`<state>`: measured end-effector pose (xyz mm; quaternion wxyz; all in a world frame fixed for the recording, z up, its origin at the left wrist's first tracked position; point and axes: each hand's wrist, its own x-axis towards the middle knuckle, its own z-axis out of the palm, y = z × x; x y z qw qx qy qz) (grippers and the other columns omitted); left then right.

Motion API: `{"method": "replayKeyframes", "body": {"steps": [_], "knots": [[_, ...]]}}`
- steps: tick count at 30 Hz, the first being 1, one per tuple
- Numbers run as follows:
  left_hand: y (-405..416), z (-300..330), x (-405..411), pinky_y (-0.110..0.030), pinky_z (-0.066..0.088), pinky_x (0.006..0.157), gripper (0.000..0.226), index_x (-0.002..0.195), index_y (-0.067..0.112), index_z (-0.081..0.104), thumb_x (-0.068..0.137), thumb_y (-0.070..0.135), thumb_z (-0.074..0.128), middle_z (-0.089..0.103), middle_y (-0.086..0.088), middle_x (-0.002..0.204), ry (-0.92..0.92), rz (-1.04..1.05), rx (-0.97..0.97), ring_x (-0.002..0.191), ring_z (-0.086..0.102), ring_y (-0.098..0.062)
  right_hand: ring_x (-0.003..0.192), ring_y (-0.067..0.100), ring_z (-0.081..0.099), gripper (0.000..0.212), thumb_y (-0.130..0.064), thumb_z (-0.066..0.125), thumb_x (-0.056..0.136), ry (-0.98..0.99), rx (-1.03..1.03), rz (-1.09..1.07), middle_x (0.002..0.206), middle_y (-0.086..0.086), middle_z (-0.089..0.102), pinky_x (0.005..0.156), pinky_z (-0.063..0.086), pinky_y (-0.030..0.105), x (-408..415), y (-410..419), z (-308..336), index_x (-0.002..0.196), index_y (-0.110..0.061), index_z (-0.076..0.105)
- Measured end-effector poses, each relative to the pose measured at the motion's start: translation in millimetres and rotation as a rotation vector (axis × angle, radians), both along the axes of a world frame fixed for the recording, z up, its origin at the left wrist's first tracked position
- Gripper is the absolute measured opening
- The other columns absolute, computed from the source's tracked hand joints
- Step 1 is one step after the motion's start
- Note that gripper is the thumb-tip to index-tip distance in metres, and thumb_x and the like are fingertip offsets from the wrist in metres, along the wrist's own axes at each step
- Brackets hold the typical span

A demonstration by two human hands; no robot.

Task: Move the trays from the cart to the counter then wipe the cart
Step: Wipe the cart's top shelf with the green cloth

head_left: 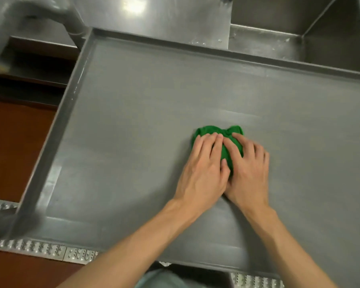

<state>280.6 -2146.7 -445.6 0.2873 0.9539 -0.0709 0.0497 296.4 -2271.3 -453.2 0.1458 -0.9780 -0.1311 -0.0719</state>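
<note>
The cart's top shelf [154, 113], a grey metal surface with a raised rim, fills most of the frame from the upper left down to the lower right. A crumpled green cloth [220, 135] lies on it a little right of the frame's centre, well away from every rim.

Both hands rest on the cloth side by side, palms down. The left hand [203, 169] covers the cloth's left part, its fingers laid fairly straight and close together over the fabric, the thumb tucked in toward the other hand. The right hand [247, 169] covers the right part, its fingers slightly spread and lightly bent over the bunched cloth, with the outer fingers reaching the shelf beside it. The 2 hands touch along their inner edges, and only the far edge of the cloth and a strip between the hands show. Bare forearms run from the bottom of the frame up to the hands.

No trays show on the shelf. Beyond the cart's far rim, in the upper right of the frame, is a stainless steel sink basin [320, 32]. A blurred grey cart handle [40, 9] crosses the upper left. Red-brown floor [13, 146] shows at the left, and a perforated metal floor strip [40, 249] runs along the lower left.
</note>
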Motion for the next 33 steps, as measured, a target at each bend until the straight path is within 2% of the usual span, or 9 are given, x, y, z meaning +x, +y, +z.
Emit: {"method": "replayKeyframes", "body": {"steps": [4, 8, 12, 17, 21, 25, 29, 33], "knots": [[-42, 1, -15, -0.044, 0.029, 0.117, 0.056, 0.140, -0.008, 0.047, 0.092, 0.021, 0.040, 0.051, -0.021, 0.142, 0.003, -0.160, 0.009, 0.136, 0.041, -0.033, 0.111, 0.037, 0.051, 0.052, -0.027, 0.044, 0.086, -0.026, 0.039, -0.120, 0.135, 0.019, 0.058, 0.091, 0.040, 0.048, -31, -43, -3, 0.132, -0.011, 0.063], [-81, 1, -31, -0.043, 0.020, 0.121, 0.064, 0.145, -0.005, 0.039, 0.090, 0.027, 0.044, 0.043, -0.020, 0.149, 0.071, -0.336, 0.002, 0.141, 0.032, -0.031, 0.106, 0.045, 0.055, 0.055, -0.024, 0.043, 0.082, -0.036, 0.030, -0.237, 0.134, 0.024, 0.057, 0.093, 0.040, 0.052, -64, -87, -8, 0.130, -0.005, 0.064], [-101, 0, -26, -0.044, 0.015, 0.121, 0.064, 0.147, -0.004, 0.037, 0.092, 0.030, 0.036, 0.042, -0.018, 0.151, 0.080, -0.441, 0.130, 0.143, 0.032, -0.031, 0.104, 0.045, 0.053, 0.055, -0.022, 0.043, 0.083, -0.082, 0.067, -0.331, 0.131, 0.029, 0.057, 0.094, 0.040, 0.053, -68, -103, -12, 0.128, 0.002, 0.063], [-99, -2, 14, -0.043, 0.020, 0.119, 0.060, 0.143, -0.002, 0.045, 0.091, 0.030, 0.040, 0.052, -0.014, 0.143, -0.068, -0.448, 0.237, 0.134, 0.042, -0.028, 0.107, 0.043, 0.051, 0.053, -0.022, 0.046, 0.086, -0.135, 0.120, -0.390, 0.129, 0.028, 0.058, 0.095, 0.040, 0.055, -36, -94, -19, 0.130, 0.003, 0.061], [-86, -8, 57, -0.044, 0.025, 0.117, 0.058, 0.135, -0.006, 0.051, 0.087, 0.024, 0.042, 0.057, -0.019, 0.134, -0.149, -0.394, 0.074, 0.125, 0.049, -0.032, 0.110, 0.047, 0.054, 0.055, -0.019, 0.052, 0.080, -0.145, 0.111, -0.364, 0.129, 0.024, 0.059, 0.097, 0.037, 0.048, 10, -83, -24, 0.132, -0.002, 0.060], [-68, -9, 104, -0.045, 0.032, 0.113, 0.058, 0.127, -0.009, 0.056, 0.084, 0.024, 0.035, 0.061, -0.023, 0.124, -0.142, -0.310, -0.063, 0.118, 0.054, -0.036, 0.107, 0.042, 0.052, 0.055, -0.023, 0.049, 0.081, -0.172, 0.138, -0.339, 0.127, 0.020, 0.060, 0.093, 0.040, 0.048, 61, -61, -19, 0.132, -0.008, 0.061], [-52, -8, 145, -0.042, 0.038, 0.107, 0.058, 0.122, -0.010, 0.059, 0.084, 0.025, 0.033, 0.064, -0.024, 0.117, -0.171, -0.288, -0.065, 0.113, 0.058, -0.037, 0.103, 0.041, 0.051, 0.051, -0.023, 0.048, 0.083, -0.180, 0.118, -0.333, 0.125, 0.018, 0.060, 0.088, 0.040, 0.047, 104, -45, -19, 0.130, -0.011, 0.062], [-43, -6, 184, -0.036, 0.036, 0.101, 0.060, 0.123, -0.008, 0.059, 0.085, 0.028, 0.029, 0.064, -0.022, 0.117, -0.139, -0.302, -0.020, 0.112, 0.058, -0.035, 0.101, 0.041, 0.052, 0.054, -0.029, 0.043, 0.083, -0.182, 0.116, -0.306, 0.122, 0.017, 0.060, 0.087, 0.040, 0.048, 146, -41, -19, 0.130, -0.013, 0.062]]}}
